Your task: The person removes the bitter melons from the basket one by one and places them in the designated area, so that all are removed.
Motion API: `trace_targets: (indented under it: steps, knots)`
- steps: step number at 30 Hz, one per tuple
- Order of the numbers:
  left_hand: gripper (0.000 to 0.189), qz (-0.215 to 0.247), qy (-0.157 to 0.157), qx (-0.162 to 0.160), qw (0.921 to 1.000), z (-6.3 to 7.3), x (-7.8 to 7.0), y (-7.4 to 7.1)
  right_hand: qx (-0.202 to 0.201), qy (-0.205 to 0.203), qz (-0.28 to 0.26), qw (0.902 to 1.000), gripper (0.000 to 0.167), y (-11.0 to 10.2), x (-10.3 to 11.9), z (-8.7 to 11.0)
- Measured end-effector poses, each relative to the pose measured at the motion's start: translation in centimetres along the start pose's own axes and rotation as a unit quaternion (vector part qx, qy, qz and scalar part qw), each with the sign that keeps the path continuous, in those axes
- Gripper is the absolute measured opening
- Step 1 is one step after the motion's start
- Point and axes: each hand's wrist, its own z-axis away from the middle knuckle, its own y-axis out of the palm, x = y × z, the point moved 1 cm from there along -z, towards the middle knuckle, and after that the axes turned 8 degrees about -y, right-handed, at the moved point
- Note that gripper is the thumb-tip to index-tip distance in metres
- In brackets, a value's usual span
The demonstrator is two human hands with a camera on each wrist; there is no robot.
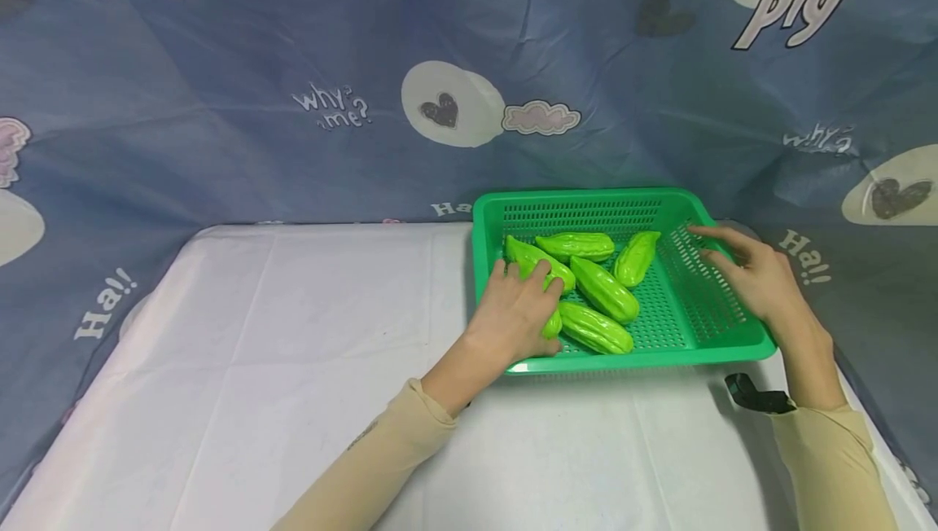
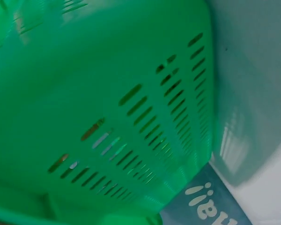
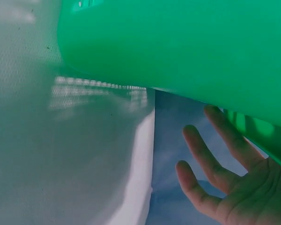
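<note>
A green plastic basket [image 1: 667, 356] holds several bright green, ridged bitter melons [image 1: 604, 291], bunched in its left and middle parts. My left hand [image 1: 513, 315] reaches in at the front left, fingers curled over one bitter melon [image 1: 552, 325] that it mostly hides. Its fingertips come close to another bitter melon [image 1: 538, 258] behind. At the right rim is my right hand [image 1: 762, 278], thumb and forefinger over the basket's inner side. In the right wrist view, other fingers [image 3: 201, 152] of that hand spread outside the basket wall. The left wrist view shows the slotted basket wall [image 2: 107, 84], no fingers clearly.
A white cloth [image 1: 315, 335] covers the table under the basket. Behind it hangs a blue printed curtain [image 1: 293, 42], which also runs along both sides. A black wrist device [image 1: 758, 397] shows beside the right sleeve.
</note>
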Motion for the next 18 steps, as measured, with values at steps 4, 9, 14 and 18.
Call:
trace_targets:
  steps: [4,9,14,18]
  knots:
    - [0.087,0.006,0.000,-0.022,0.9997,0.3,0.4,-0.5,0.000,-0.002,-0.001,1.0000,0.049,0.0,0.1,0.0]
    - [0.083,0.028,0.008,-0.068,0.9973,0.7,0.7,-1.0,0.001,0.000,-0.008,1.0000,0.049,-0.1,0.2,0.1]
    - [0.079,0.053,0.001,-0.106,0.9930,1.1,1.4,-1.5,0.003,0.004,-0.012,0.9999,0.050,-0.2,0.3,0.2]
    - [0.078,0.061,-0.020,-0.134,0.9889,1.6,2.5,-1.8,0.006,0.004,-0.009,0.9999,0.051,-0.1,0.3,0.1]
